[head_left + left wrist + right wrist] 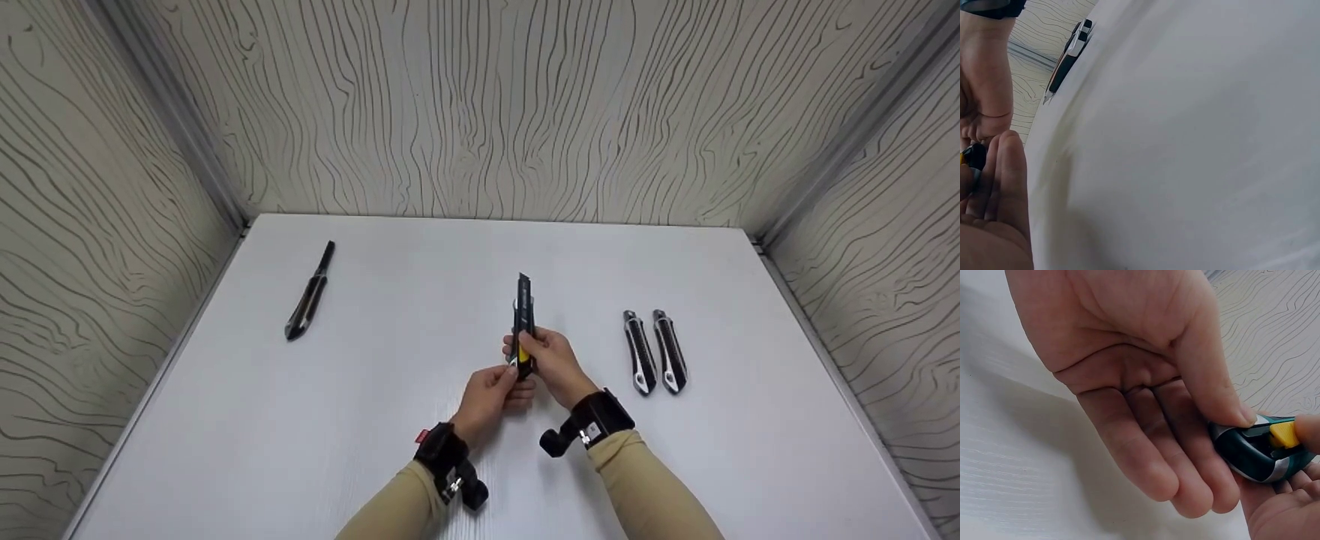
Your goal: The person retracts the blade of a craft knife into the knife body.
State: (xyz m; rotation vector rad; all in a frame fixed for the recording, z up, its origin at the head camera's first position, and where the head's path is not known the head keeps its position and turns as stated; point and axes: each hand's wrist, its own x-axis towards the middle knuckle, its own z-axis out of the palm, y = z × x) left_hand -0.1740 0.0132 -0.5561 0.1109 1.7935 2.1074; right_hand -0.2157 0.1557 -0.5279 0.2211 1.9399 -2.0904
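Observation:
A utility knife with dark body, silver edging and yellow slider is held up over the middle of the table, its dark blade pointing away from me. My right hand grips its body from the right, with the thumb at the yellow slider. Meanwhile my left hand pinches the butt end between thumb and fingers. In the right wrist view the left hand shows its palm, thumb against the dark butt, other fingers extended below. Beside it the right hand is partly cut off by the frame.
On the white table, another utility knife lies at the left with its dark blade extended. Two more utility knives lie side by side at the right. Wood-patterned panels wall in the back and sides.

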